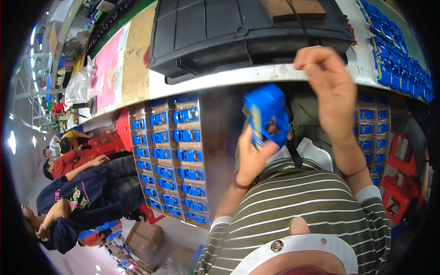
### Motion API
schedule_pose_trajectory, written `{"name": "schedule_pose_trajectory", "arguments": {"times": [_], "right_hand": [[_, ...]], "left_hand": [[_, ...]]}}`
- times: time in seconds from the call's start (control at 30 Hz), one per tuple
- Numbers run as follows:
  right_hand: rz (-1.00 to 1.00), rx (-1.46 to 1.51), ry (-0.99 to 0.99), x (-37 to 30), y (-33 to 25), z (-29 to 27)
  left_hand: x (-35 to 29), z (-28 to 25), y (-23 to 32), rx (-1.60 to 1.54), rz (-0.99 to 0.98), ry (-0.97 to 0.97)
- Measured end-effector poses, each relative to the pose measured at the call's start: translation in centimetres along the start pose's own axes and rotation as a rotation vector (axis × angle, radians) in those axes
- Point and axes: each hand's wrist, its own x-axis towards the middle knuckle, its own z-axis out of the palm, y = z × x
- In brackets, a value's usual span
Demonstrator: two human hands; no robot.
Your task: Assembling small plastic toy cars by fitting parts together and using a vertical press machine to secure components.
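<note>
A blue toy car body (266, 107) with a yellow stripe is held in my left hand (255, 156), in front of my lap and below the table edge. It is tilted and slightly blurred, with an opening showing in it. My right hand (327, 75) is raised at the table edge beside the black plastic crate (206, 50). Its fingers are curled into a pinch, and whatever may be between them cannot be made out. Just beyond those fingertips runs a thin dark cord (299, 20); whether they touch it is unclear.
A brown wooden block (295, 9) rests on the crate. Rows of blue car bodies (398, 55) stand at the table's right. Clear trays of blue cars (188, 156) are at my left, with more trays (366, 133) at my right. Red stools (398, 195) and another person (87, 192) are nearby.
</note>
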Motion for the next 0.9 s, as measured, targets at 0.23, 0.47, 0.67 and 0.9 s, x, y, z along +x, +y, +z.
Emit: {"name": "schedule_pose_trajectory", "arguments": {"times": [0.23,0.47,0.67,0.9], "right_hand": [[0.120,-0.400,-0.407,-4.2,-1.6,-1.4],[-0.086,-0.396,-0.469,-5.2,0.0,-1.2],[-0.138,-0.489,-0.408,-5.5,0.2,-1.0],[-0.224,-0.496,-0.414,-5.6,1.2,-1.1]], "left_hand": [[1.4,2.1,4.8,-0.640,-0.224,0.114],[1.6,3.0,4.7,-0.759,-0.419,0.349],[1.4,3.0,4.5,-0.744,-0.423,0.314],[1.3,2.9,4.0,-0.774,-0.397,0.347]]}}
